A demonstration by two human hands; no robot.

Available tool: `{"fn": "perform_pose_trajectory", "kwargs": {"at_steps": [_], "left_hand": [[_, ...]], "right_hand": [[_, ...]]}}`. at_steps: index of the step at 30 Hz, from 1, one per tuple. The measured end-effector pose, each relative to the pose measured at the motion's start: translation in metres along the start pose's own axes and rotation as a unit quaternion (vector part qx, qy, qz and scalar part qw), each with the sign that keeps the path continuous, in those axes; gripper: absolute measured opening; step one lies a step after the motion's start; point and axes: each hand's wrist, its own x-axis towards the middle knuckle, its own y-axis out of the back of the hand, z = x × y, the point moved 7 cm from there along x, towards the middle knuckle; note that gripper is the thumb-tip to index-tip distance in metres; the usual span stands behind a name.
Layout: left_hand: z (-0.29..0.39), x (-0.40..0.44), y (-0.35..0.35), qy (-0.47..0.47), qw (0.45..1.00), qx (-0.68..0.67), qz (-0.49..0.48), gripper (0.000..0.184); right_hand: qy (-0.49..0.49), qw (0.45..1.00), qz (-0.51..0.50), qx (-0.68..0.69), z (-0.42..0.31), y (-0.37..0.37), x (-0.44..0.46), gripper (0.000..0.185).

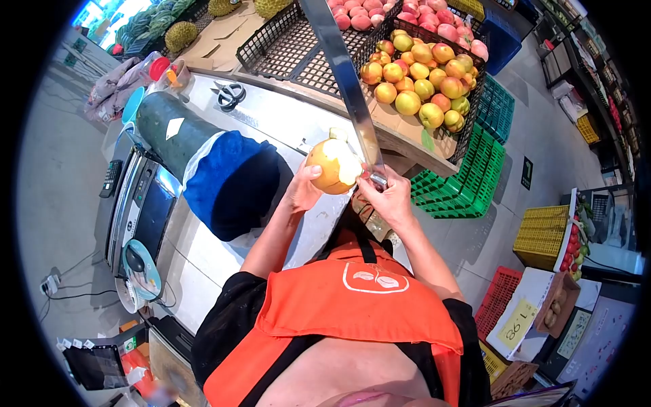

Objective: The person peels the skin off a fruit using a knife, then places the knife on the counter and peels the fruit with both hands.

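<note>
A round yellow-brown fruit (pixel 327 171) with a pale, peeled patch on its upper right is held in my left hand (pixel 303 188), fingers curled round its lower left side. My right hand (pixel 391 197) is closed on a small metal peeler (pixel 377 180) at the fruit's right edge. Peel or pale flesh shows at the fruit's top. A metal post (pixel 347 81) rises just behind the right hand. Left of the hands, a blue cloth (pixel 227 176) covers one end of a large dark green melon (pixel 169 129) on the white counter (pixel 196 268).
Black scissors (pixel 230 96) lie on the counter's far part. Beyond stand a crate of yellow-red fruit (pixel 424 74) and an empty black crate (pixel 291 54). Green crates (pixel 461 176) are stacked at right. A scale (pixel 139 203) and mouse (pixel 135 258) are at left.
</note>
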Motion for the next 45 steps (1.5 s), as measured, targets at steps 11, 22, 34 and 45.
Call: {"fn": "perform_pose_trajectory", "kwargs": {"at_steps": [11,22,34,45], "left_hand": [[0.000,0.001,0.000,-0.002,1.000,0.024,-0.019,0.082],[-0.001,-0.002,-0.005,-0.002,1.000,0.007,-0.030,0.080],[-0.006,0.000,-0.003,-0.020,0.999,0.019,-0.032,0.078],[-0.005,-0.005,-0.004,-0.022,0.999,0.003,-0.028,0.077]], "right_hand": [[-0.070,0.991,-0.029,0.113,0.017,-0.004,0.000,0.020],[-0.105,0.984,-0.037,0.141,0.025,-0.002,-0.001,0.019],[-0.074,0.980,0.038,0.180,0.023,-0.001,-0.002,0.020],[-0.046,0.971,0.060,0.226,0.010,0.015,0.001,0.012]]}}
